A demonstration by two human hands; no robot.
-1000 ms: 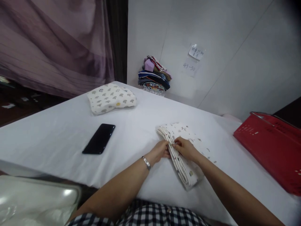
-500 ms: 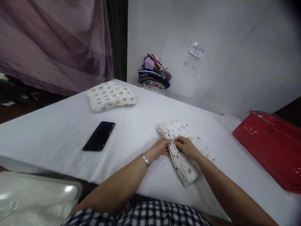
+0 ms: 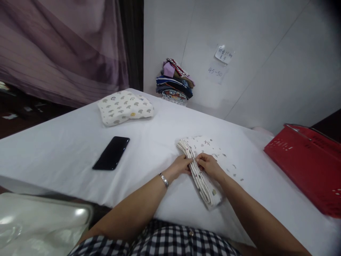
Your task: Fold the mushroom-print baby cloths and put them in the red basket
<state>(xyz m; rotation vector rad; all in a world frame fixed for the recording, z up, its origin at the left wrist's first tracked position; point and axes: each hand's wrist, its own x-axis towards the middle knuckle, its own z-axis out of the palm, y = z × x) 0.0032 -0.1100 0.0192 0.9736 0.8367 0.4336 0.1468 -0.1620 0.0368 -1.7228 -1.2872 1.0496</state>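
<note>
A white cloth (image 3: 204, 185) with small printed figures lies on the table in front of me, its near-left part gathered into a stack of narrow folded layers and its far-right part spread flat. My left hand (image 3: 182, 165) grips the left edge of the layers, thumb on top and fingers partly hidden below. Opposite it, my right hand (image 3: 209, 165) pinches the folds with thumb and forefinger near the middle of the stack. A silver bracelet (image 3: 164, 180) sits on my left wrist.
On the white-covered table (image 3: 149, 153) lie a black phone (image 3: 112, 153) and a folded patterned cloth (image 3: 125, 108). A red basket (image 3: 303, 163) stands at the right. Folded fabrics (image 3: 174, 83) are piled by the wall. A pale glossy seat (image 3: 39, 227) is lower left.
My right hand's fingertips have shifted very slightly along the folds. Both hands stay on the cloth, and the view has moved a little.
</note>
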